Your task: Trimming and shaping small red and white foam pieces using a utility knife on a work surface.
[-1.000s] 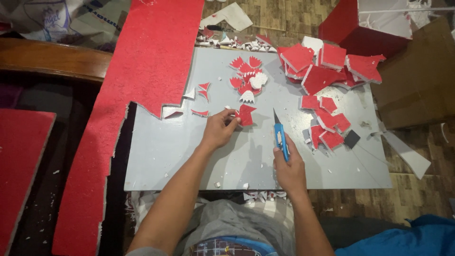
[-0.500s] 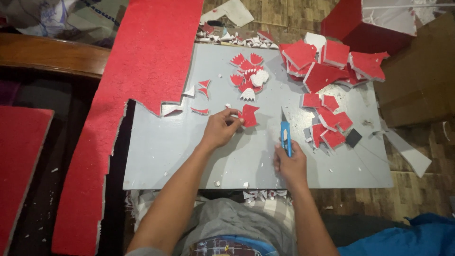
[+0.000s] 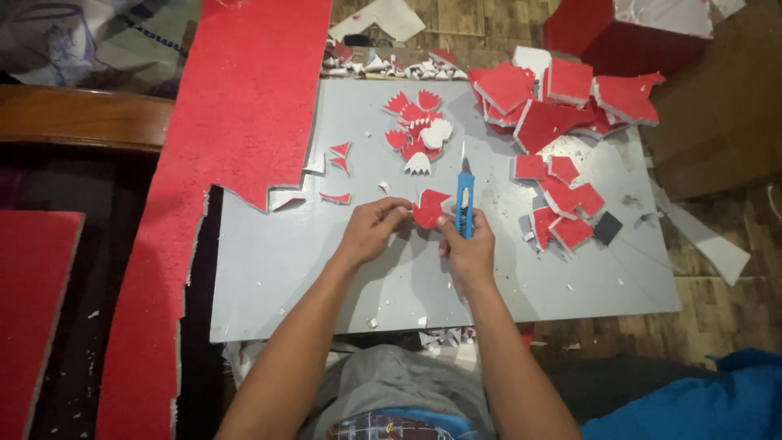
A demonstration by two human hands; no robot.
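Note:
My left hand (image 3: 371,231) pinches the left edge of a small red foam cut-out (image 3: 428,207) lying on the grey board (image 3: 269,277). My right hand (image 3: 466,248) touches the cut-out's right side while gripping a blue utility knife (image 3: 464,194), blade pointing away from me. Just beyond lies a cluster of finished red and white petal-shaped pieces (image 3: 417,130).
A long red foam sheet (image 3: 236,106) with a jagged cut edge overlaps the board's left side. Several red foam squares (image 3: 562,106) are piled at the board's right and far right. Small scraps (image 3: 336,198) lie near the sheet. A brown box (image 3: 725,114) stands on the right.
My right hand has moved left with the knife and now meets the left hand at the red cut-out. The left hand has stayed on that piece.

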